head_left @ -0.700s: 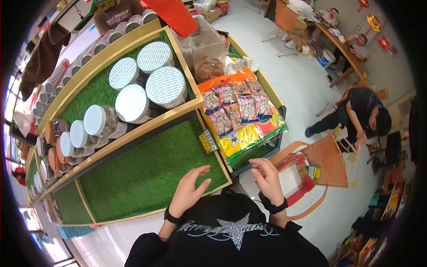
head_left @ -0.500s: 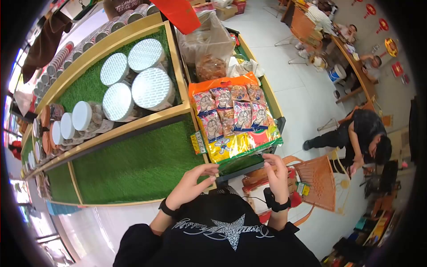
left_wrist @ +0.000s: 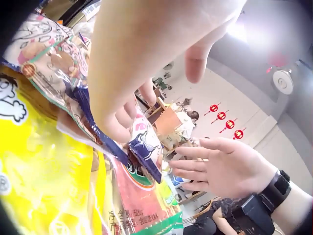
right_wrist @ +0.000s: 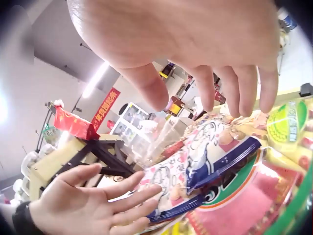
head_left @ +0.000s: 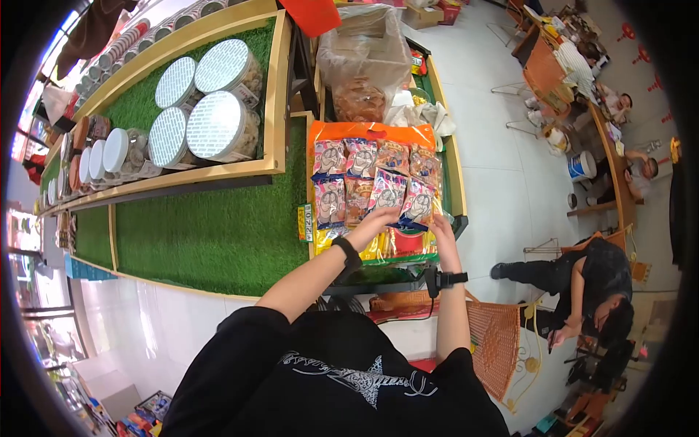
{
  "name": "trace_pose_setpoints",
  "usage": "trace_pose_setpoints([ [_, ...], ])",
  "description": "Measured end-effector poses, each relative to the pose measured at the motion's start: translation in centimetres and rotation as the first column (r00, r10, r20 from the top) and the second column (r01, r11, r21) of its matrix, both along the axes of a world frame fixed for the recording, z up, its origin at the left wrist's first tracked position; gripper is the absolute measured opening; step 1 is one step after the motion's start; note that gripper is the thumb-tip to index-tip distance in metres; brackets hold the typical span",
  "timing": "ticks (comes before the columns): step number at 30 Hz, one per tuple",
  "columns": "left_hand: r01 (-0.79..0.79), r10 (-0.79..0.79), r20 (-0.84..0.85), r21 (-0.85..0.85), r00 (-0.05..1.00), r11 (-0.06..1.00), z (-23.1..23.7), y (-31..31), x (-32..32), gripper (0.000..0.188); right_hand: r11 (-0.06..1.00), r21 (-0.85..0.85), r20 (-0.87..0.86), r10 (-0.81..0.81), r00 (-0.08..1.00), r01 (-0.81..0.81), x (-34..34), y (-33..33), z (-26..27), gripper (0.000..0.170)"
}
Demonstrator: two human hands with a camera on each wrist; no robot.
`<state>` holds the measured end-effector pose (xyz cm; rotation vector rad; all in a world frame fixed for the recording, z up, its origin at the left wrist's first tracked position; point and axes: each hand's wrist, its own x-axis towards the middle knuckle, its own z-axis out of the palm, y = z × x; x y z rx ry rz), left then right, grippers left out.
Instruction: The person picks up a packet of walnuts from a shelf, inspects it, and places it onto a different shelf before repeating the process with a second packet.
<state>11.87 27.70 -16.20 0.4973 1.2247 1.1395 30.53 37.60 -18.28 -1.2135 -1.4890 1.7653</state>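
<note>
Several small snack packets point(head_left: 387, 191) with cartoon drawings lie on a large orange and yellow snack bag point(head_left: 338, 244) in the display bin. My left hand point(head_left: 373, 227) reaches over the lower packets, its fingertips right at the edge of one. In the right wrist view the left hand point(right_wrist: 93, 203) has its fingers spread beside a blue-edged packet point(right_wrist: 215, 156). My right hand point(head_left: 443, 237) is at the right side of the lower-right packet point(head_left: 418, 204). Straight fingers show on the right hand point(left_wrist: 225, 166) in the left wrist view.
Left of the bag is a green turf shelf point(head_left: 211, 237) with a price tag point(head_left: 304, 222) at its edge. White-lidded jars point(head_left: 222, 124) stand on the raised shelf. Behind the bag sits a clear plastic bag point(head_left: 364, 58). A person point(head_left: 582, 291) sits at the right, near a woven chair point(head_left: 495, 342).
Both hands have moved forward from in front of my body to the lower packets on the large bag. The head view has shifted, with the bin nearer the middle.
</note>
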Motion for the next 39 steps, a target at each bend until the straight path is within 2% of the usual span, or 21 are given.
trace_pose_setpoints([
  [2,-0.061,0.062,0.042,-0.015,0.997,0.998,-0.1,1.3,0.5,0.051,0.997,-0.077,0.032,-0.016,0.999,0.019,-0.7,1.8,-2.8,0.05],
  [4,-0.02,0.02,-0.014,-0.042,1.0,0.999,-0.5,1.9,0.8,0.053,0.995,-0.073,-0.029,0.062,0.998,-0.064,-1.2,2.1,-3.6,0.056],
  [6,-0.093,0.093,-0.002,0.024,0.996,0.995,-1.5,2.2,1.7,0.053,0.996,-0.018,0.038,0.092,0.995,-0.091,-1.1,1.0,-4.0,0.058],
  [7,-0.068,0.071,-0.065,0.052,0.995,0.996,-2.3,2.2,2.1,0.053,0.999,-0.018,-0.069,0.042,0.997,-0.043,-1.0,0.3,-4.7,0.056],
  [9,0.003,0.02,-0.181,0.129,0.983,0.992,-3.9,1.9,2.5,0.051,0.996,-0.087,-0.055,-0.035,0.998,0.03,-0.4,-1.6,-3.8,0.054],
  [10,-0.001,0.023,-0.177,0.125,0.984,0.992,-4.8,1.5,2.8,0.051,0.983,-0.147,-0.039,-0.119,0.992,0.112,-0.3,-2.7,-2.4,0.051],
  [11,0.001,0.027,-0.177,0.156,0.984,0.988,-5.7,1.0,3.2,0.049,0.96,-0.187,0.095,-0.192,0.977,0.207,-0.1,-3.7,-0.6,0.044],
  [12,0.002,0.031,-0.177,0.185,0.984,0.983,-6.2,0.5,3.3,0.047,0.96,-0.191,0.099,-0.189,0.977,0.205,0.9,-4.2,-1.6,0.044],
  [14,0.053,-0.067,-0.163,-0.089,0.984,0.995,-3.3,-0.7,3.6,0.046,0.889,-0.39,0.054,-0.237,0.97,0.239,3.1,-5.3,-4.2,0.042],
  [15,0.089,-0.1,-0.172,-0.07,0.98,0.994,-3.8,-1.2,3.5,0.045,0.888,-0.395,0.054,-0.233,0.971,0.235,3.9,-6.1,-4.6,0.042],
  [16,0.122,-0.129,-0.18,-0.049,0.975,0.991,-3.9,-1.7,3.3,0.045,0.888,-0.404,0.05,-0.218,0.975,0.22,4.6,-6.8,-4.8,0.042],
  [18,0.236,-0.236,-0.347,-0.045,0.908,0.971,-3.2,-4.3,4.0,0.042,0.863,-0.478,0.04,-0.166,0.985,0.165,3.8,-7.9,-1.9,0.046],
  [19,0.263,-0.256,-0.406,-0.039,0.878,0.964,-4.8,-5.2,4.3,0.039,0.868,-0.478,0.038,-0.134,0.99,0.136,4.2,-8.4,-3.1,0.049],
  [21,0.262,-0.274,-0.394,-0.086,0.877,0.961,-6.2,-7.0,4.4,0.037,0.874,-0.477,0.037,-0.085,0.996,0.092,4.5,-9.5,-3.5,0.052],
  [23,0.256,-0.273,-0.403,-0.097,0.874,0.962,-5.4,-8.6,3.7,0.038,0.925,-0.373,0.091,0.112,0.99,-0.071,3.5,-10.5,-1.4,0.058],
  [28,-0.032,0.064,-0.295,0.112,0.953,0.993,-3.0,-14.9,1.6,0.047,0.937,-0.267,0.091,0.259,0.961,-0.227,-0.5,-13.0,1.4,0.061],
  [29,-0.075,0.129,-0.39,0.15,0.912,0.986,-0.8,-16.6,0.8,0.047,0.921,-0.28,0.016,0.287,0.958,-0.271,-2.1,-13.8,3.4,0.06],
  [32,-0.246,0.328,-0.443,0.235,0.834,0.941,1.9,-21.8,-0.9,0.047,0.854,-0.306,-0.135,0.398,0.907,-0.42,-5.7,-15.9,6.0,0.06],
  [34,-0.31,0.358,-0.439,0.178,0.824,0.934,4.3,-25.4,-2.0,0.045,0.776,-0.158,-0.135,0.596,0.791,-0.611,-8.2,-17.7,7.0,0.062],
  [36,-0.516,0.58,-0.164,0.311,0.798,0.798,6.1,-29.3,-2.4,0.05,0.711,-0.135,-0.205,0.661,0.722,-0.69,-10.7,-20.2,9.7,0.063],
  [39,-0.596,0.698,-0.226,0.384,0.68,0.705,10.6,-35.8,-2.6,0.049,0.526,-0.004,-0.231,0.827,0.512,-0.851,-14.0,-24.9,13.9,0.059],
])
